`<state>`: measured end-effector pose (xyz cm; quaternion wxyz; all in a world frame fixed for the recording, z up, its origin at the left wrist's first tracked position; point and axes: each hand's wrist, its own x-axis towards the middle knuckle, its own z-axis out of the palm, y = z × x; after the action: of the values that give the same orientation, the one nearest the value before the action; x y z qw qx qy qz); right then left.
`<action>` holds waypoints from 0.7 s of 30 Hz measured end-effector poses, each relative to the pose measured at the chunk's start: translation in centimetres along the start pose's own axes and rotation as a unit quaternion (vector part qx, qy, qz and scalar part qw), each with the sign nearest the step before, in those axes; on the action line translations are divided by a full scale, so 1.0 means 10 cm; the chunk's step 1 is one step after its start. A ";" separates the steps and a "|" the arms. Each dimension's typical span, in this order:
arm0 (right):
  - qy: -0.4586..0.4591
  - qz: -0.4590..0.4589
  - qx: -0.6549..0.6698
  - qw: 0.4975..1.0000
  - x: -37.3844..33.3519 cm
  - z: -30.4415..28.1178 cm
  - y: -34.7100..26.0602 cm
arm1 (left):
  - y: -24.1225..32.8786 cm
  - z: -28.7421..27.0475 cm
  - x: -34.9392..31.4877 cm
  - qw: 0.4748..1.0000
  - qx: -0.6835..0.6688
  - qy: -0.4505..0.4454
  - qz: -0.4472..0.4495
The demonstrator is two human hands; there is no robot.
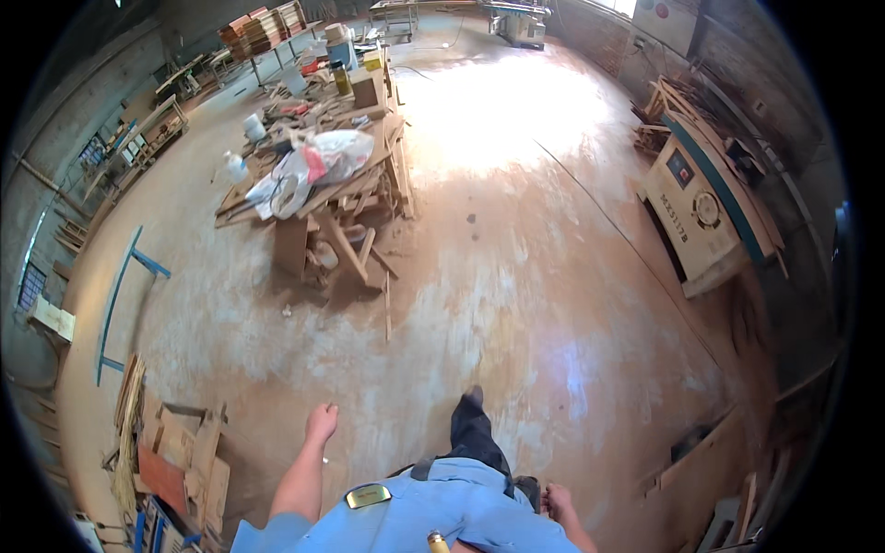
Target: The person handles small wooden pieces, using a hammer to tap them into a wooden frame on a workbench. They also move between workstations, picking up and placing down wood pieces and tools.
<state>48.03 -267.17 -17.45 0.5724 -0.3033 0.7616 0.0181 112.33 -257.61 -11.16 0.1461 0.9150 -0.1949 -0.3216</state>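
Observation:
My left hand [322, 423] hangs out in front of my left side, its fingers curled into a loose fist with nothing showing in it. Beside my right hip is my right hand [558, 502], small in view, fingers curled in and no object visible in them. Neither hand touches anything that I can make out. One leg in dark trousers [473, 433] is stretched forward on the dusty floor [516, 323]. Green-tinted glasses [369, 496] rest against my light blue shirt [442, 511].
Ahead to the left, a cluttered workbench [313, 198] carries wood scraps, containers and a plastic bag [341, 157]. A beige machine [691, 207] stands at right; a cable [627, 241] crosses the floor. Wood offcuts [184, 452] lie lower left, near a blue metal frame [115, 300]. Boards [705, 461] lean lower right.

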 end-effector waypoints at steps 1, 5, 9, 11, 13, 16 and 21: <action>-0.001 -0.005 -0.048 0.999 0.29 -0.11 -0.58 | 0.14 0.05 0.27 1.000 0.018 0.002 -0.023; -0.019 -0.074 0.163 0.984 0.89 -0.30 -2.53 | 1.09 -0.02 0.40 0.993 0.068 -0.076 -0.066; -0.041 -0.135 0.123 0.982 1.33 -0.53 -4.76 | 1.89 0.32 0.89 0.980 0.034 -0.157 -0.118; -0.042 -0.175 0.121 0.976 1.45 -0.47 -5.87 | 2.06 0.52 1.27 0.974 0.010 -0.186 -0.132; -0.039 -0.202 0.117 0.972 1.56 -0.42 -6.72 | 2.05 0.85 1.77 0.978 0.002 -0.204 -0.054; -0.038 -0.189 0.141 0.971 1.95 -0.40 -7.42 | 2.25 1.22 2.77 0.966 0.043 -0.129 0.220; 0.000 -0.095 -0.001 0.996 2.10 -0.37 -8.36 | 4.80 0.29 3.96 0.962 -0.057 -0.252 -0.084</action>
<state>81.80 -345.97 -7.96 0.5710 -0.3746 0.7296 -0.0353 126.25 -318.18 -15.57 0.1166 0.8076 -0.1289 -0.5636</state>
